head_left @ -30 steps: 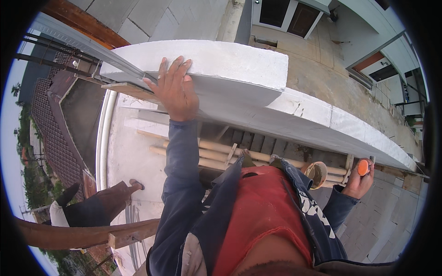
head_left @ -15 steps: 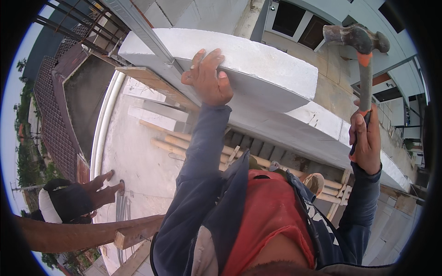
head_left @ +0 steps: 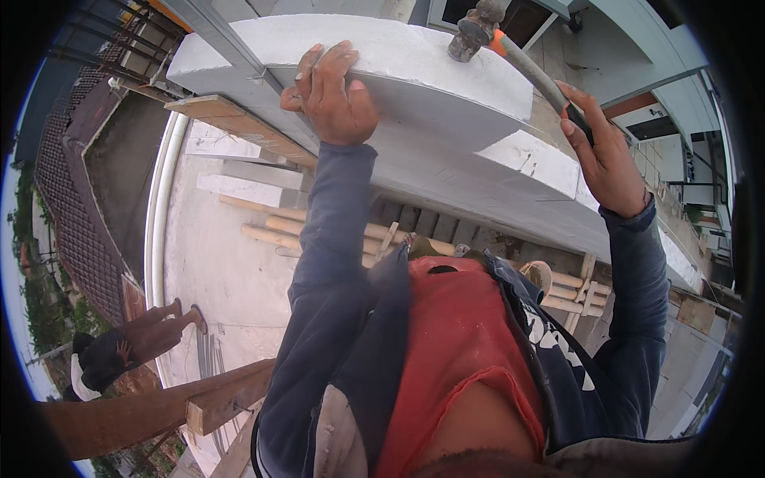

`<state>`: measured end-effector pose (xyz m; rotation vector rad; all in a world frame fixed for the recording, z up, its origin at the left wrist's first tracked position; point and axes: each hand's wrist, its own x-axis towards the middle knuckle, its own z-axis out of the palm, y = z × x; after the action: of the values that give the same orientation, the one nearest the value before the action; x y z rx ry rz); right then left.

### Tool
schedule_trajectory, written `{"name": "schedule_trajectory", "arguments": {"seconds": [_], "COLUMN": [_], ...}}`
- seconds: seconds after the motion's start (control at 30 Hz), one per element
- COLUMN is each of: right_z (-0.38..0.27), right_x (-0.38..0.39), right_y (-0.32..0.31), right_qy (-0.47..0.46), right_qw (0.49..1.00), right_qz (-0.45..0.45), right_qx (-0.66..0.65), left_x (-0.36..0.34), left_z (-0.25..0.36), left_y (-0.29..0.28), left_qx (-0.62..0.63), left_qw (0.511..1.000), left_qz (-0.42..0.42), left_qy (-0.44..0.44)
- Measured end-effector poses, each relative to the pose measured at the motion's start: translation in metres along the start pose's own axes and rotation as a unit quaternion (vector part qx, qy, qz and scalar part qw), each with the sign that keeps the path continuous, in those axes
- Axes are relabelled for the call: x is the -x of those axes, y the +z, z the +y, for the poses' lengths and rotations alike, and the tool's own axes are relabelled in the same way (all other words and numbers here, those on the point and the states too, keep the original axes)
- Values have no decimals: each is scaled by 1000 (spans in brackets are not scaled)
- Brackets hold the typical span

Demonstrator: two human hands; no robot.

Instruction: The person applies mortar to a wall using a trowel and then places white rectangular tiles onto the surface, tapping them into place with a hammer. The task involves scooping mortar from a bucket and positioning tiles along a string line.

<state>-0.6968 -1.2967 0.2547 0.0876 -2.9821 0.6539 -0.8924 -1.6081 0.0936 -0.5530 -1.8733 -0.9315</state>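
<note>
A thick white lightweight block [head_left: 398, 40] lies on the top course of a white block wall. My left hand [head_left: 335, 95] presses on its near edge, fingers stretched and slightly spread over the top, thumb against the near face. In my right hand [head_left: 606, 163] is a hammer [head_left: 522, 60], gripped by its dark handle end. The grey metal head is over the right part of the block's top face; whether it touches I cannot tell. A grey metal profile [head_left: 231, 48] slants past the block just left of my left hand.
Lower white blocks [head_left: 542, 159] run on to the right. Below the wall are bamboo poles [head_left: 287, 227], a bucket [head_left: 538, 275] and loose white blocks [head_left: 247, 190]. A wooden plank [head_left: 231, 123] sits by the profile. At lower left are a brown beam [head_left: 151, 406] and another person [head_left: 119, 350].
The hammer has swung down and left from a raised upright position to the block's top. My left hand stays on the block. The other person's posture has shifted.
</note>
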Motion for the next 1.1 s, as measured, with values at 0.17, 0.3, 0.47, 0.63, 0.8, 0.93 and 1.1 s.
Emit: {"name": "schedule_trajectory", "arguments": {"seconds": [0.17,0.3,0.47,0.63,0.8,0.93,1.1], "right_z": [-3,-1,-4,7,59,113,211], "right_x": [16,26,36,63,128,177,223], "right_y": [8,6,14,24,51,61,63], "right_qy": [-38,-64,-40,-20,-50,-13,66], "right_qw": [997,994,994,987,982,993,978], "right_qz": [57,82,85,149,167,105,83], "right_qx": [-45,-29,-60,-55,-70,51,182], "left_x": [-1,-13,-14,-14,-10,0,60], "left_z": [-7,4,4,12,19,29,66], "left_y": [-8,-28,-35,-41,-39,-38,-41], "left_qx": [-3,-7,-27,-51,-85,-132,-150], "left_qw": [997,985,975,972,968,966,971], "left_qz": [-48,-144,-192,-209,-218,-208,-184], "left_qy": [56,92,109,98,90,83,0]}}
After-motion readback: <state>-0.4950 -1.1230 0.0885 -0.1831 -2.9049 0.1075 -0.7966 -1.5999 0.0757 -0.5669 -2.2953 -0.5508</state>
